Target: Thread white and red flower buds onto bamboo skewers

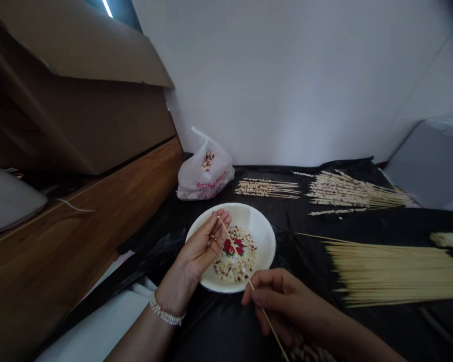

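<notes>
A thin bamboo skewer [262, 309] is pinched between the thumb and fingers of my right hand [283, 301], slanting up and left over the bowl. My left hand [206, 244], palm up with fingers curled, is at the skewer's upper tip. Its thumb and fingertips close around that tip, where a tiny pale kernel seems to sit. Below the hands stands a white bowl [266, 236] with a red flower pattern on its bottom. Loose cream and dark-red corn-like kernels [226, 269] lie in it, around the pattern.
Behind the bowl sits a knotted plastic bag [206, 176] of kernels. Filled skewers [264, 187] and a larger pile of filled skewers [340, 191] lie along the wall. Bare skewers [396, 274] are at right. A cardboard box [98, 115] stands left on a wooden surface [109, 216].
</notes>
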Demonstrator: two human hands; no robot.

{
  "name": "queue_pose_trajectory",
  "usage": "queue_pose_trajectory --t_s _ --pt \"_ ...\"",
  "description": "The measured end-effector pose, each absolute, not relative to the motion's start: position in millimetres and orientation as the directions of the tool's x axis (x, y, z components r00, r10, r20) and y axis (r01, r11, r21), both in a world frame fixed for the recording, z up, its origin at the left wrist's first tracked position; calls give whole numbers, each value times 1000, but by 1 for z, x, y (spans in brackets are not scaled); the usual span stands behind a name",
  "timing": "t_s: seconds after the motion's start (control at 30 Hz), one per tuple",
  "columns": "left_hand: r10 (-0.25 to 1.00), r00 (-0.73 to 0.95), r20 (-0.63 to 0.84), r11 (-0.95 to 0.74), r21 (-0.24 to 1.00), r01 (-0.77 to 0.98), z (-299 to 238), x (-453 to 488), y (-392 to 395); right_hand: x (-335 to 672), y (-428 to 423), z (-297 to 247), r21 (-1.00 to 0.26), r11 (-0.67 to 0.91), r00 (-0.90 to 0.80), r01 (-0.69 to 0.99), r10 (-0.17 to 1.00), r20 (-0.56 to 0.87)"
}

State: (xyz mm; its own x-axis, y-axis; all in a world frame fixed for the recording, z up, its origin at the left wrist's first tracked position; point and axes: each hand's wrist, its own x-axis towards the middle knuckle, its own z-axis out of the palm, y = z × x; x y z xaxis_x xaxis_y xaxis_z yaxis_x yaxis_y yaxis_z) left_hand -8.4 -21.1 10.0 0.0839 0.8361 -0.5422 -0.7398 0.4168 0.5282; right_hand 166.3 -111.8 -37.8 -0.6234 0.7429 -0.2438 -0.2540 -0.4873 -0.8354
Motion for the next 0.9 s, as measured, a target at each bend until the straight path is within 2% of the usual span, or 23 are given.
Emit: queue_pose_trajectory --t_s 0.37,0.63,0.9 --pt "839 84 -538 429 559 -710 16 -4 -25 166 -112 -41 -835 -495 -613 -242 745 -264" --pt "834 129 -536 451 529 -719 9 -9 -22 166 -111 -40 -832 -492 -616 -258 747 -250" --pt "831 91 -549 438 543 -717 18 -3 -26 166 -112 -41 -834 -488 -614 -256 749 -250"
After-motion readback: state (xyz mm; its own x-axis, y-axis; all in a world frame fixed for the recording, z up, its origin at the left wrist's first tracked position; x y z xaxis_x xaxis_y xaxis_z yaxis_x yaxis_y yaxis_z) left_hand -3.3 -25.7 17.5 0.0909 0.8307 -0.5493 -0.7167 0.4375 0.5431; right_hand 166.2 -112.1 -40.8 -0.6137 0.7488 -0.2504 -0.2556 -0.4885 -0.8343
